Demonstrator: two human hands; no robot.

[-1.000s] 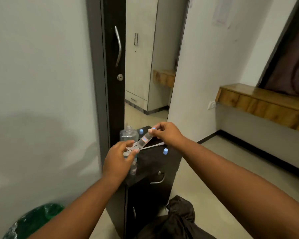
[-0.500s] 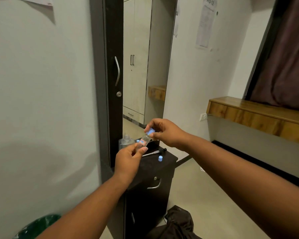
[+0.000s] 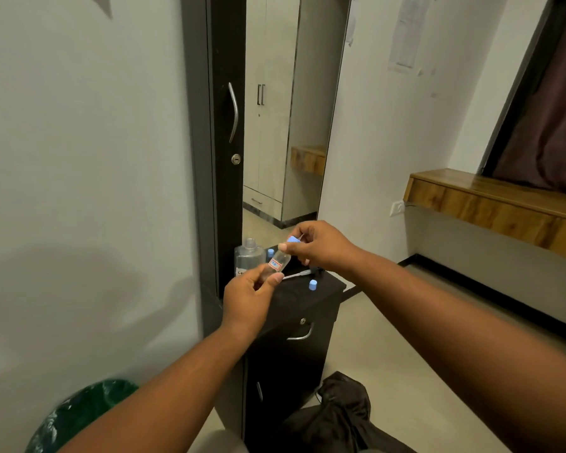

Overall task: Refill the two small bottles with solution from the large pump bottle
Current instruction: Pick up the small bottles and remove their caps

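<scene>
Small bottle (image 3: pixel 276 262): one, tilted, neck up-right; left hand (image 3: pixel 249 297) fingers clamped on base, right hand (image 3: pixel 317 245) pinching blue cap (image 3: pixel 293 239). Loose blue caps: two (image 3: pixel 313 285).

right hand (image 3: pixel 321 246) has lifted blue cap (image 3: pixel 294 239) off small bottle (image 3: pixel 277 262).

Clear plastic small bottle (image 3: pixel 277 263) with paper label, matt black cabinet (image 3: pixel 303 308), glossy wooden shelf (image 3: pixel 490 199)
</scene>
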